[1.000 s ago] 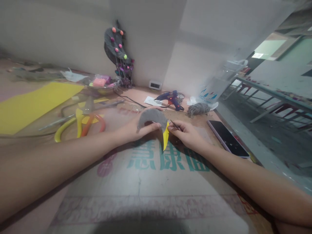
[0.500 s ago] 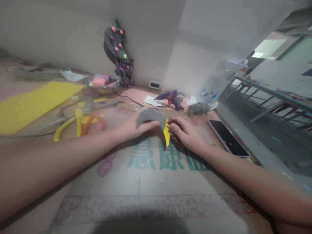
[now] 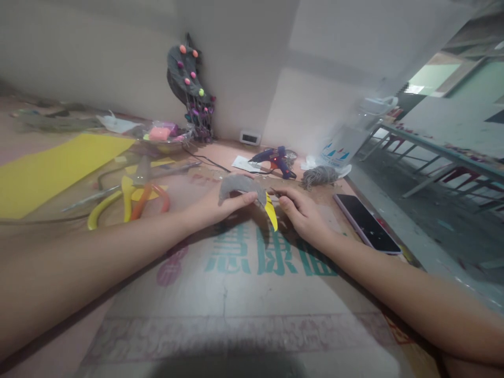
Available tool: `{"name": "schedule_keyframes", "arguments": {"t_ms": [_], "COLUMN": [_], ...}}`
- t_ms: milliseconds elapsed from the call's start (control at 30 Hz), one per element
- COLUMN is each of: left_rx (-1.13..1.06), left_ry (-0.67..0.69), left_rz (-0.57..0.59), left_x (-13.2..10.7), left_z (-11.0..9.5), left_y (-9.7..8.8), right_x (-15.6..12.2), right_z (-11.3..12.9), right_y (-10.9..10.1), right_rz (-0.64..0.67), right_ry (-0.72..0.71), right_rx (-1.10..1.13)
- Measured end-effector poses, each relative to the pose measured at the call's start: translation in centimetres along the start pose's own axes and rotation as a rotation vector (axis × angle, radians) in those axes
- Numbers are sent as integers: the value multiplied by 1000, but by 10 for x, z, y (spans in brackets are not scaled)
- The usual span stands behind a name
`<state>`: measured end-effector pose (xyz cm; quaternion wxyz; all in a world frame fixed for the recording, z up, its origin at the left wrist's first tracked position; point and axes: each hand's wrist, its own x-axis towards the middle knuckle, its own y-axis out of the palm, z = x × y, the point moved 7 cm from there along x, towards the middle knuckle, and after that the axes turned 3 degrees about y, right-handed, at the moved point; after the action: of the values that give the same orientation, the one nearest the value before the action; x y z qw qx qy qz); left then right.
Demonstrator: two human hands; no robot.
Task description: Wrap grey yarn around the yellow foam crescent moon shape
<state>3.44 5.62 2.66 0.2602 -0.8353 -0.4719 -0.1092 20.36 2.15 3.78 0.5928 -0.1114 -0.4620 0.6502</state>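
A crescent [image 3: 243, 184] lies in my left hand [image 3: 236, 203], whose thumb presses on its near face. Most of it is covered in grey yarn, while its pointed right end shows bare yellow with a few dark strands crossing it. Just right of this yellow tip, my right hand [image 3: 300, 209] is closed in a pinch on a thin strand of yarn [image 3: 274, 192], blurred at the fingertips. Beyond the hands, a ball of grey yarn [image 3: 321, 177] rests near the table's right edge.
A blue glue gun [image 3: 275, 160] lies behind the hands, by a small digital clock [image 3: 250, 138]. Pliers and scissors with yellow and orange handles [image 3: 128, 199] and yellow sheet [image 3: 59, 165] are left. A phone [image 3: 367, 223] lies right. A decorated grey crescent [image 3: 183, 73] leans on the wall.
The crescent has tilted in my left hand, so its yellow tip points more to the right and shows more dark strands. My right hand has shifted slightly right, away from the tip.
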Motion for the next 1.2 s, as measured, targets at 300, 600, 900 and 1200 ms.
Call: {"name": "schedule_keyframes", "arguments": {"t_ms": [300, 600, 900, 1200], "left_rx": [140, 28, -178, -186], "left_ry": [12, -65, -88, -82], "left_rz": [-96, -79, -46, -55], "left_x": [3, 3, 4, 5], "left_z": [3, 8, 5, 13], "left_y": [-7, -3, 1, 3], "right_x": [-2, -2, -5, -8], "right_z": [1, 4, 7, 17], "right_y": [7, 13, 7, 10], "right_rz": [76, 126, 47, 110], "right_ry": [0, -52, -93, -223], "right_rx": [-60, -47, -128, -232]}}
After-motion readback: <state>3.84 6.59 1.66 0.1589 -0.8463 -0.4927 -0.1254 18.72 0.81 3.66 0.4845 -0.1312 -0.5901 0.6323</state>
